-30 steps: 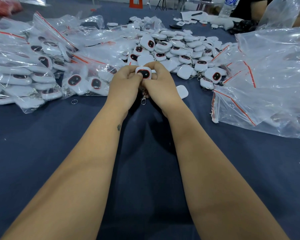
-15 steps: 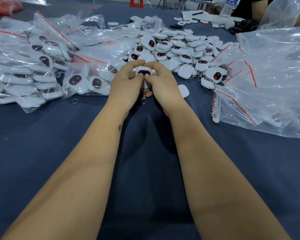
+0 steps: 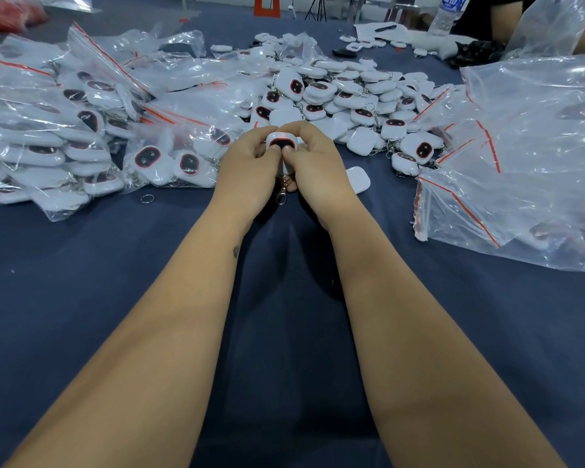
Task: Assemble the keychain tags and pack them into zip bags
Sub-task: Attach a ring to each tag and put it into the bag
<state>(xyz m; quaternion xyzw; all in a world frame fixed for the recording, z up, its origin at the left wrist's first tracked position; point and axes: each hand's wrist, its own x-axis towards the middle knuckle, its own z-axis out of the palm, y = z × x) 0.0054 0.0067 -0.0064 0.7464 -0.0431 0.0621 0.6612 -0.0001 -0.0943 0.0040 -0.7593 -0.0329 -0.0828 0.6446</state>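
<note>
Keychain tag (image 3: 282,143): white rounded-square shell, black oval face ringed in red, a small red light lit near its top edge; held upright above the cloth, metal clasp (image 3: 282,196) hanging below.
Loose tags (image 3: 345,96): heaped pile of the same kind, mid-table, some face up, some showing plain white backs.
Filled zip bags (image 3: 81,130): clear, red-striped seals, stacked left.
Empty zip bags (image 3: 520,163): crumpled heap, right.

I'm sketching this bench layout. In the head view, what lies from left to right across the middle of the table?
Filled zip bags → loose split ring → left hand → held tag → right hand → plain white shell → empty zip bags.
</note>
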